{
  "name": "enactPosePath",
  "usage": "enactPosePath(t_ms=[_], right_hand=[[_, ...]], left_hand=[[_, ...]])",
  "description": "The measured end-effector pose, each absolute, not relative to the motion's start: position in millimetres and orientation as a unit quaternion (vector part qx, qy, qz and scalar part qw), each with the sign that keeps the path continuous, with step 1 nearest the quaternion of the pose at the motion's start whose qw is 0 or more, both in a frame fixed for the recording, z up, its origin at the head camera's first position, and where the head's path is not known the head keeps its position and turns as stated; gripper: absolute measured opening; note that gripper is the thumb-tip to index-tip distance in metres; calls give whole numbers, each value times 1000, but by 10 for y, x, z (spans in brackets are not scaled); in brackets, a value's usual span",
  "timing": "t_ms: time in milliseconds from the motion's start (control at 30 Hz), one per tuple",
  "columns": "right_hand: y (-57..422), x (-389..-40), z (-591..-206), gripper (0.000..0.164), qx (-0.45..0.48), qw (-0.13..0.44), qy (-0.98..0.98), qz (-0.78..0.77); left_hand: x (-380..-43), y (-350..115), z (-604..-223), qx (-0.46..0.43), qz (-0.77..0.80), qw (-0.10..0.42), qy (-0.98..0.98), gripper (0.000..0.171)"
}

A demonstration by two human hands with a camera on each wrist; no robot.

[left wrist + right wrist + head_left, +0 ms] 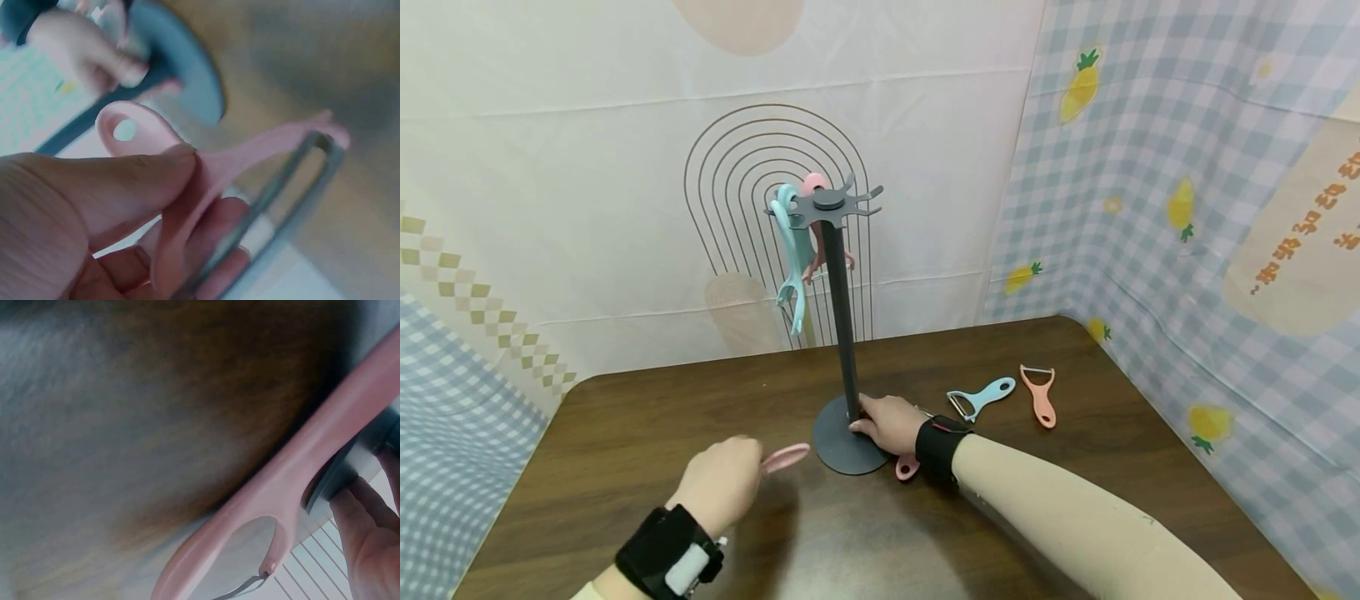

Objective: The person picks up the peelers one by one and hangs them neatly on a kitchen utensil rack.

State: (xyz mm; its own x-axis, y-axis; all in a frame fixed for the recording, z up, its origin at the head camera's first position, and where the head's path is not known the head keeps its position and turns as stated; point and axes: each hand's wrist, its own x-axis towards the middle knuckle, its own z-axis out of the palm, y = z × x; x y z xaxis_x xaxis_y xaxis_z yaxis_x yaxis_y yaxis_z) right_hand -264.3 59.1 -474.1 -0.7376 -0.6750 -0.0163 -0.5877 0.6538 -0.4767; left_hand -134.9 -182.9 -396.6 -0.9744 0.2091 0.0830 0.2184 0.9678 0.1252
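Note:
My left hand (722, 479) pinches a pink peeler (181, 194) between thumb and fingers, left of the stand; in the left wrist view its holed handle end points away from the palm. With my right hand (891, 423) I grip the foot of the dark grey stand's pole (841, 317), just above its round base (850, 454). On the stand's hooked top (830, 200) hang a light blue peeler (795, 258) and a pink one (815, 182), partly hidden behind. Another pink peeler (281, 481) lies by the base, mostly covered by my right wrist in the head view.
Right of the stand, a light blue peeler (994, 392) and a salmon-pink peeler (1041, 398) lie on the dark wooden table (685, 408). Behind the table hangs a white printed cloth (587, 208), with a blue checked cloth (1127, 208) at the right.

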Motion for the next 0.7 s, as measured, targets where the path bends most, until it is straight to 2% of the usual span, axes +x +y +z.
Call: enactPosePath(t_ms=[133,233,433,533,700], right_hand=[[595,-2653,-4747,33,-349,100,903,-230],[592,-2660,-4761,33,-348,100,903,-232],[593,-2668,-4789,34,-347,100,903,-232],[600,-2673,-4791,35,-349,101,902,-233],[607,-2677,-4784,36,-351,100,902,-230]], left_hand=[[-1417,-1947,-3694,-103,-122,40,-986,17],[-1469,-2026,-3521,-116,-169,69,-976,16],[-1539,-2130,-3278,-154,-241,185,-940,4],[-1547,-2137,-3170,-146,-290,227,-918,5],[-1541,-2086,-3001,-116,-386,238,-884,14]])
